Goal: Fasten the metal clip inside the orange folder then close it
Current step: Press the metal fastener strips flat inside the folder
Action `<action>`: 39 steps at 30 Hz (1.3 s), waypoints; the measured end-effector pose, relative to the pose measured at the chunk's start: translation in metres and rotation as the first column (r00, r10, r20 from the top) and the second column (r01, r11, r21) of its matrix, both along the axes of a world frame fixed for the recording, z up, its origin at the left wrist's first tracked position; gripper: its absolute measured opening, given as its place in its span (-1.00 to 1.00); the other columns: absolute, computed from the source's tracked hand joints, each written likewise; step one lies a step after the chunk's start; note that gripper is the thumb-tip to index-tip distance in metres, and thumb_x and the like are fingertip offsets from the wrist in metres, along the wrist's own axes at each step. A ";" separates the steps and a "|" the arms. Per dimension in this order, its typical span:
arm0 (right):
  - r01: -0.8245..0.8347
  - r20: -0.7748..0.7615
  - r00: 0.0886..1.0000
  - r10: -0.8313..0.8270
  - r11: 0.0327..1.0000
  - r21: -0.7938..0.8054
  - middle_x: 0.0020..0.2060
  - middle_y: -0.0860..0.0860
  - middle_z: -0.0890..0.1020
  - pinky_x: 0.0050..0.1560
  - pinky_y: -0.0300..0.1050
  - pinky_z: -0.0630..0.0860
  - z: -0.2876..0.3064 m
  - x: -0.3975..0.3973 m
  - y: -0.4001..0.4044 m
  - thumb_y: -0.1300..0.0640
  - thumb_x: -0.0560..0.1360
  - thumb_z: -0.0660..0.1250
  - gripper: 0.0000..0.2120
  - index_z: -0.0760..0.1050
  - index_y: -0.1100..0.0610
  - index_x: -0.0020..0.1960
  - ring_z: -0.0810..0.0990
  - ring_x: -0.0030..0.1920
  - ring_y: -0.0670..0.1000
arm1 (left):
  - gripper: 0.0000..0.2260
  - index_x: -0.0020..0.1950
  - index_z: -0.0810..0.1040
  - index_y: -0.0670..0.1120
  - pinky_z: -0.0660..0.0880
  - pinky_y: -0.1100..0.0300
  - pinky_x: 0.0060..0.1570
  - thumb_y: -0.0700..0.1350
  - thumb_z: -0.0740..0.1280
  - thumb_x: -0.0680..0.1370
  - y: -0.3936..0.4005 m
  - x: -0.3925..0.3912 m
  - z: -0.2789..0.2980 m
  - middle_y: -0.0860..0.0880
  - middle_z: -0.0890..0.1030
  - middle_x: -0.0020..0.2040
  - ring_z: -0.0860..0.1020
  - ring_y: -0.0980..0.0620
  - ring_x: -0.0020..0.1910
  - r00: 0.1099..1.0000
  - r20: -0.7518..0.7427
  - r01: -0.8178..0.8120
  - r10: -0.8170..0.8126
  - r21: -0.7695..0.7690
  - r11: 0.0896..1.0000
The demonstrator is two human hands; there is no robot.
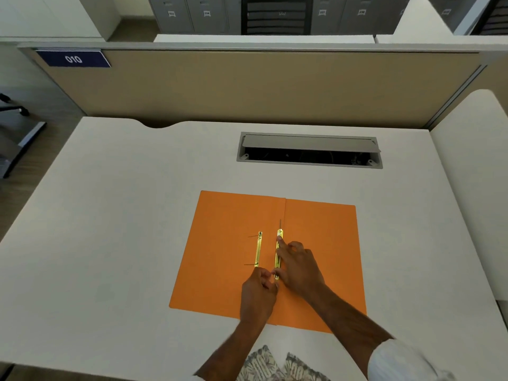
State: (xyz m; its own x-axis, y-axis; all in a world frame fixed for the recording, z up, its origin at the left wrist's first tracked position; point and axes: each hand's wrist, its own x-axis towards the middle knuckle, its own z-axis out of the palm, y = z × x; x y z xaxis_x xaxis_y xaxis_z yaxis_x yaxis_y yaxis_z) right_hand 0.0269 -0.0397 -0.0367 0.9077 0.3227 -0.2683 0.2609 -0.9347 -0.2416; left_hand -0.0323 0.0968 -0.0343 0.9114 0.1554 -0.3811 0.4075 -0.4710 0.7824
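While the orange folder [316, 243] lies open on the desk [110, 215], your right hand [298, 264] presses 1 extended finger on the brass clip bar [278, 254] beside the spine to steady it, and your left hand [259, 291] pinches its near end.

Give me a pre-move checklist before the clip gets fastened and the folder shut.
1. Orange folder lying open, flat on the desk: ok.
2. Right hand pressing the gold strip at the spine: ok.
3. Left hand at that strip's near end: ok.
4. Second gold strip mounted: not ok, lying loose on the left flap.
5. Prongs bent over: cannot tell.
6. Covers free to close: ok.
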 end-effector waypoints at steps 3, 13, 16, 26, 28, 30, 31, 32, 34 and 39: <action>-0.008 -0.010 1.000 0.008 1.000 0.010 0.55 -0.04 0.22 0.18 0.08 0.41 0.000 0.000 -0.002 -0.18 0.49 0.32 -0.51 0.40 0.03 0.32 0.31 0.39 0.12 | -0.83 -0.12 0.51 0.02 0.42 0.42 -0.38 -0.16 0.48 0.45 -0.002 -0.005 -0.002 -0.01 0.56 -0.35 0.54 0.18 -0.34 1.000 -0.001 0.000 0.000 0.012 1.000; -0.005 -0.022 1.000 0.005 1.000 0.015 0.55 -0.04 0.20 0.23 0.09 0.40 0.003 0.000 -0.004 -0.15 0.50 0.33 -0.52 0.39 0.03 0.34 0.27 0.42 0.11 | -0.82 -0.18 0.52 0.09 0.44 0.42 -0.37 -0.12 0.49 0.44 -0.006 -0.010 0.002 0.02 0.59 -0.31 0.55 0.18 -0.30 0.998 -0.015 -0.055 0.055 -0.015 0.998; -0.008 -0.011 1.000 0.008 1.000 0.014 0.54 -0.02 0.24 0.20 0.10 0.42 0.003 0.000 -0.003 -0.16 0.50 0.34 -0.48 0.38 0.05 0.36 0.30 0.41 0.13 | -0.83 -0.21 0.53 0.10 0.45 0.43 -0.36 -0.13 0.48 0.44 -0.006 -0.011 0.004 0.02 0.60 -0.30 0.56 0.15 -0.27 0.999 -0.009 -0.051 0.051 -0.007 0.999; -0.022 0.023 0.999 0.022 1.000 0.004 0.54 -0.01 0.25 0.14 0.08 0.42 -0.003 -0.001 -0.002 -0.20 0.50 0.30 -0.52 0.42 0.06 0.28 0.33 0.38 0.15 | -0.88 -0.16 0.60 -0.04 0.48 0.32 -0.29 -0.26 0.36 0.47 -0.007 -0.011 0.007 0.07 0.59 -0.30 0.55 0.14 -0.31 0.998 0.005 -0.068 0.068 0.014 0.998; -0.022 0.017 1.000 0.022 1.000 -0.002 0.54 -0.02 0.24 0.15 0.08 0.43 -0.003 -0.001 -0.002 -0.20 0.50 0.29 -0.53 0.42 0.06 0.28 0.32 0.38 0.15 | -0.91 -0.16 0.59 -0.05 0.50 0.23 -0.27 -0.24 0.39 0.46 -0.008 -0.011 0.008 0.02 0.60 -0.28 0.55 0.10 -0.29 0.999 -0.005 -0.054 0.054 0.031 0.998; -0.017 0.010 1.000 0.017 1.000 0.003 0.54 -0.03 0.23 0.17 0.09 0.42 -0.003 -0.001 -0.003 -0.20 0.50 0.30 -0.54 0.41 0.05 0.27 0.30 0.39 0.14 | -0.92 -0.16 0.56 -0.04 0.43 0.27 -0.29 -0.16 0.44 0.46 -0.010 -0.011 0.010 -0.01 0.60 -0.24 0.54 0.07 -0.27 1.000 -0.025 -0.017 0.019 0.086 0.996; -0.013 0.006 1.000 0.013 1.000 0.012 0.54 -0.03 0.23 0.18 0.09 0.42 -0.003 -0.001 -0.003 -0.20 0.49 0.31 -0.55 0.41 0.04 0.26 0.30 0.39 0.14 | -0.91 -0.16 0.56 -0.04 0.39 0.29 -0.31 -0.13 0.45 0.47 -0.012 -0.011 0.011 -0.01 0.60 -0.22 0.53 0.07 -0.26 0.999 -0.037 0.002 0.003 0.124 0.992; -0.011 0.002 1.000 0.011 1.000 0.018 0.54 -0.04 0.23 0.18 0.09 0.42 -0.003 0.000 -0.003 -0.20 0.49 0.32 -0.55 0.42 0.04 0.26 0.29 0.39 0.14 | -0.92 -0.17 0.56 -0.04 0.38 0.28 -0.32 -0.11 0.45 0.47 -0.012 -0.009 0.012 -0.01 0.61 -0.21 0.54 0.06 -0.25 0.999 -0.050 0.016 -0.008 0.161 0.987; -0.011 -0.003 1.000 0.011 1.000 0.019 0.54 -0.04 0.23 0.19 0.09 0.42 -0.003 0.000 -0.003 -0.19 0.49 0.32 -0.54 0.42 0.03 0.27 0.29 0.39 0.13 | -0.95 -0.18 0.60 -0.05 0.45 0.21 -0.27 -0.11 0.41 0.48 -0.015 -0.006 0.015 -0.02 0.66 -0.19 0.59 0.03 -0.22 0.997 -0.078 0.042 -0.025 0.217 0.975; -0.009 -0.008 1.000 0.010 1.000 0.019 0.51 -0.03 0.29 0.18 0.09 0.42 -0.001 0.001 -0.004 -0.20 0.49 0.32 -0.48 0.39 0.05 0.34 0.30 0.39 0.12 | -0.90 -0.17 0.65 -0.09 0.52 0.14 -0.20 -0.14 0.34 0.45 -0.018 -0.002 0.020 -0.05 0.70 -0.19 0.63 -0.02 -0.20 0.994 -0.106 0.030 -0.005 0.241 0.970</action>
